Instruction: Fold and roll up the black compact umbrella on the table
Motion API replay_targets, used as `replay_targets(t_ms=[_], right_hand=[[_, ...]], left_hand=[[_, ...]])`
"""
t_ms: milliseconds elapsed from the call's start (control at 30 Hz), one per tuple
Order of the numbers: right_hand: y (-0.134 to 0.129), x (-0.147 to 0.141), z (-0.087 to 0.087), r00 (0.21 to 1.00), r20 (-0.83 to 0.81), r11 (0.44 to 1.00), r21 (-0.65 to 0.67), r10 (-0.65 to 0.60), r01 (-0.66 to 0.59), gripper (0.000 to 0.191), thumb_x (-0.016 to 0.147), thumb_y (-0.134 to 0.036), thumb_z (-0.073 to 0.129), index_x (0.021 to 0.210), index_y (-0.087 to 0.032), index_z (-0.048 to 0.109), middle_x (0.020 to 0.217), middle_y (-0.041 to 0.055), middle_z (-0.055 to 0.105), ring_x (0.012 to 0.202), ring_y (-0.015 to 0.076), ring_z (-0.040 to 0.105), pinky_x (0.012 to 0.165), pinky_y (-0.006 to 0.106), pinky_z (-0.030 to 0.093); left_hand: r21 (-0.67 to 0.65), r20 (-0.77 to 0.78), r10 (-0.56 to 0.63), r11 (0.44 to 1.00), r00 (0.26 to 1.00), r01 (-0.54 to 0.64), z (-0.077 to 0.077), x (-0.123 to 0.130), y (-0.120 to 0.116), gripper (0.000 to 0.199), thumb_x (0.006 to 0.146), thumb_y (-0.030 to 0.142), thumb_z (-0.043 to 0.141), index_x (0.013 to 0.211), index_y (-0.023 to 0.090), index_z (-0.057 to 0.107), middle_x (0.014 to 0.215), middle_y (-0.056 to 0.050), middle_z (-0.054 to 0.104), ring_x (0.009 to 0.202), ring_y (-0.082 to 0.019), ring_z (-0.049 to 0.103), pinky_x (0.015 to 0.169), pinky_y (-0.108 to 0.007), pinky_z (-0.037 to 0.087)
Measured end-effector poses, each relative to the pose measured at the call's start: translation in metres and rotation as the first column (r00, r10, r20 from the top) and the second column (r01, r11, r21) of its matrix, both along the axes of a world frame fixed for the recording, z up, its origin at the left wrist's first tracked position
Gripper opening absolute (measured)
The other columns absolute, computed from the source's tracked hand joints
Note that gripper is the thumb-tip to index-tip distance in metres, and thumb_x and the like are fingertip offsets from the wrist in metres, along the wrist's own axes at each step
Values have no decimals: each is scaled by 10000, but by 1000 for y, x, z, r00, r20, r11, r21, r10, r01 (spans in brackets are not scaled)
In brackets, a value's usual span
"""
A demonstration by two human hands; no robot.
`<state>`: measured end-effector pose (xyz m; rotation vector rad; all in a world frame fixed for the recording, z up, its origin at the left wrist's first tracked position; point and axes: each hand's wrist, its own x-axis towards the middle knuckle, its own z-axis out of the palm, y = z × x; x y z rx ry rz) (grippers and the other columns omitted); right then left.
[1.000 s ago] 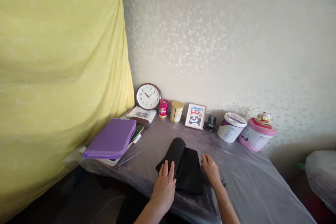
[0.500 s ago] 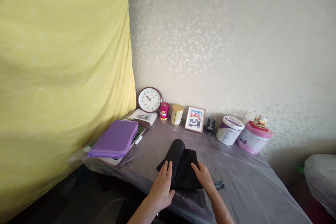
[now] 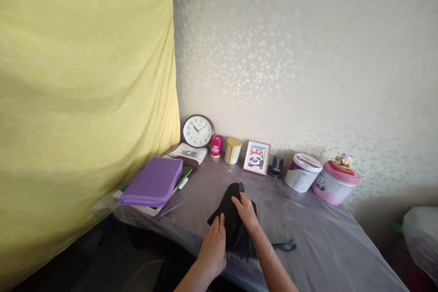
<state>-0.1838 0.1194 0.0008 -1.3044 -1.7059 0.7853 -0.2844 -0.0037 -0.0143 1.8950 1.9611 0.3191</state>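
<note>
On table [image 3: 325, 232], left hand [image 3: 212, 247] flat on black fabric [image 3: 224, 205], right hand [image 3: 247, 213] gripping, clock [image 3: 197, 131] numbered 1–12

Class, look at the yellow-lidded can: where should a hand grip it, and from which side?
Grip the can round its upper body, probably from the near side: it stands upright and cylindrical, the wall behind, pink tin and picture frame flanking it.

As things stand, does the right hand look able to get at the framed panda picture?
Probably yes. The right hand is on the black cloth, and the framed panda picture stands beyond it, with only bare tabletop seen between.
</note>
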Motion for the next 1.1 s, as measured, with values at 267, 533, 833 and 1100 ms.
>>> replay_targets(t_ms=[267, 533, 833, 1100], right_hand=[[5, -18, -6, 953, 293, 994, -90, 84, -60, 140, 778, -317, 469, 787, -195, 537, 695, 19, 600, 650, 164, 547, 589, 254, 382], [6, -24, 2, 908, 385, 981, -157, 167, -113, 294, 802, -299, 485, 1041, -145, 558, 816, 84, 677, 792, 201, 621, 657, 262, 392], [-6, -27, 9, 865, 239, 887, -263, 441, -379, 376, 880, -391, 329, 815, -162, 621, 706, 36, 719, 564, 117, 581, 592, 212, 413], [-8, -23, 14, 805, 340, 874, -173, 485, -454, 319, 861, -280, 372, 767, -198, 666, 770, 18, 701, 722, 132, 612, 660, 215, 420]], left_hand=[[114, -37, -3, 993, 999, 7, -13, -5, 0, 762, 591, 11, 454, 1336, 33, 297, 1453, -183, 211, 1316, -254, 272, 1054, -338, 297], [85, -87, 12, 996, 996, -4, -11, -5, -4, 658, 670, 59, 439, 1318, 71, 328, 1459, -158, 213, 1312, -245, 282, 1048, -346, 289], [266, -24, 48, 963, 999, -40, 0, -16, -23, 408, 841, 242, 331, 1219, 125, 432, 1243, -139, 485, 1142, -247, 463, 960, -387, 377], [448, -12, -71, 891, 997, 69, 2, 2, 0, 435, 821, 250, 382, 1248, 168, 412, 1309, -111, 388, 1231, -262, 350, 1019, -419, 324]])
